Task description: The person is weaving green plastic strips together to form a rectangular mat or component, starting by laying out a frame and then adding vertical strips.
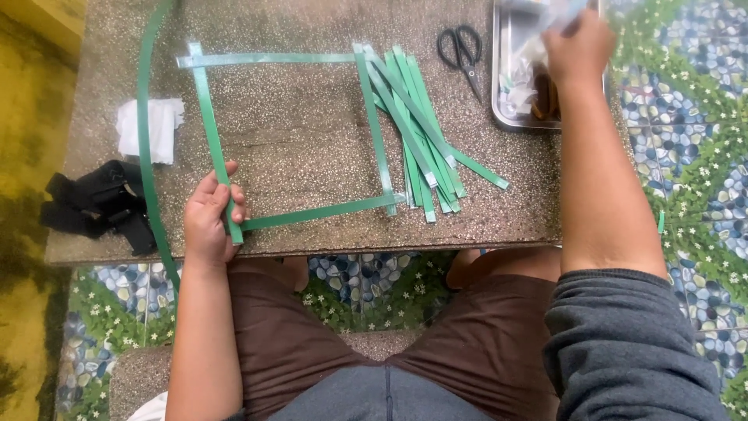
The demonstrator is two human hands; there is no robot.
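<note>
Four green strips (292, 132) form a square frame on the counter (312, 31); your left hand (210, 222) pinches its near left corner. More strips (421, 140) lie piled beside it, then scissors (463, 51). Your right hand (578, 48) reaches into a metal tray (502, 86), its grip closed on something pale, too blurred to tell.

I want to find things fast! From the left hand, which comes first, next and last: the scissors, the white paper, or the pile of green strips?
Going out from the left hand:
1. White paper, just up and to its left on the table.
2. Pile of green strips, over to the right, mid-table.
3. Scissors, far right at the top, beside the metal tray.
</note>
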